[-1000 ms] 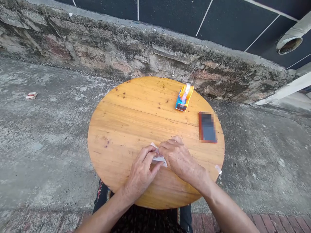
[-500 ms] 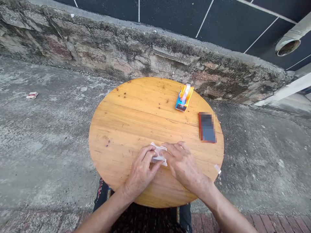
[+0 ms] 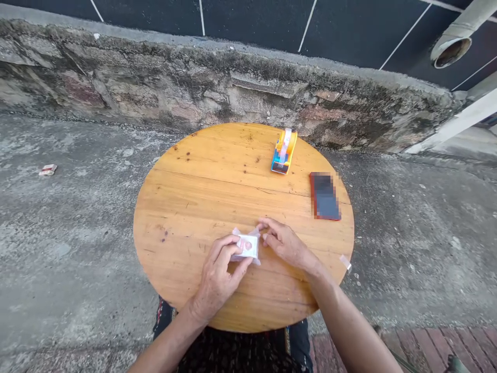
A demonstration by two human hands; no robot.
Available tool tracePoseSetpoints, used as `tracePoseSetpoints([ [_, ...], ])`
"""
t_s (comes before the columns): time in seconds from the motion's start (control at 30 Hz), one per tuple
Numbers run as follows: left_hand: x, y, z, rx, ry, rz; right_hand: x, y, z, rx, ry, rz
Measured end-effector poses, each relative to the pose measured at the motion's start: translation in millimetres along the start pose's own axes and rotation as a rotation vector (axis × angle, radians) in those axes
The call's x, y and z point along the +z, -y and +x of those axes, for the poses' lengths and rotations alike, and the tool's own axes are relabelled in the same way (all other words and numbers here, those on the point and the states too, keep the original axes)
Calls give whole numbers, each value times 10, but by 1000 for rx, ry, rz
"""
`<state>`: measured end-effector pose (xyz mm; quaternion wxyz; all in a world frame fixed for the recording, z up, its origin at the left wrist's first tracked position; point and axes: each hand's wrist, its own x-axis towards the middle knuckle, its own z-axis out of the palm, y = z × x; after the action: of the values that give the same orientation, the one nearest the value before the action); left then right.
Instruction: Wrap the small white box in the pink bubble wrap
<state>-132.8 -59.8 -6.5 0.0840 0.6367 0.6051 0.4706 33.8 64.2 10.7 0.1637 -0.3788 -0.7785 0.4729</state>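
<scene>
Half closed with the left hand point(image 3: 218, 268) on a small wrapped packet point(image 3: 249, 245) — thumb near 6 o'clock, fingers at 9 to 10 — near the middle of the wooden table point(image 3: 186, 207). Loosely curled and holding nothing with the right hand point(image 3: 287, 247), just beside at 3, contact unclear. Likely light, stiff inside, slick outside; best held by 2 opposite edges. Farther out, at 1 o'clock, a tape dispenser point(image 3: 284, 151).

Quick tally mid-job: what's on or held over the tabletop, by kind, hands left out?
Wrapped packet, in the left hand: 1
Tape dispenser: 1
Dark, red-edged slab, blurred out: 1
Pale strip, at the rim: 1
Total: 4
</scene>
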Motion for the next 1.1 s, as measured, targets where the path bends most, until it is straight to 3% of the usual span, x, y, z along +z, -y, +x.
tracePoseSetpoints([
  [0.23, 12, -3, -15, -20, -12, 5, -42, 115, -87, -155, 105, 83],
  [0.53, 21, -4, -35, -23, -2, 5, 288, 144, -343, -225, -119, -328],
  [0.67, 37, -12, -43, -20, -13, 0, 355, 133, -324, -245, -183, -320],
  [0.97, 176, -27, 75, -40, -67, -89, 243, -52, -241, -243, -258, -302],
  [1.1, 91, 108, 71, -141, 21, -110, 217, -121, -271, -244, -214, -287],
])
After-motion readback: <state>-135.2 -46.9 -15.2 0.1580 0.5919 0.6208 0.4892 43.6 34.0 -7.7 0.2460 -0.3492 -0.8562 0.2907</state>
